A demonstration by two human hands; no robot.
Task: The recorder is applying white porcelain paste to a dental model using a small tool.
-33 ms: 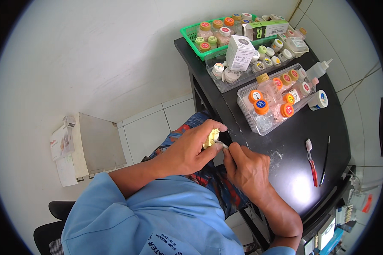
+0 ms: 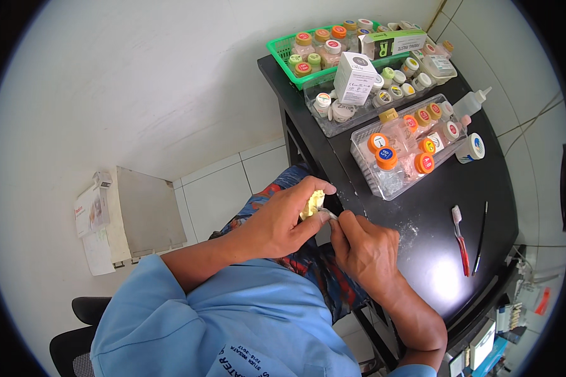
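The fingers (image 2: 324,186) of the left hand (image 2: 278,223) curl around a rough yellow lump (image 2: 312,205), pinching it between forefinger and thumb. The right hand (image 2: 368,250) has its fingers folded tightly on a small pale tool (image 2: 331,215), whose tip meets the lump beside the left thumb; its exact kind is mostly hidden. The lump is held in the air above the patterned shorts (image 2: 258,202), just beside the counter (image 2: 493,188) edge. The step in hand looks like trimming or scraping the lump; the next move calls for a firm left hold and short, controlled strokes clear of the thumb. Farther out on the counter lie white powder (image 2: 409,232), a red toothbrush (image 2: 462,245) and a thin black stick (image 2: 481,240), with a clear tray (image 2: 366,164) of jars beyond.
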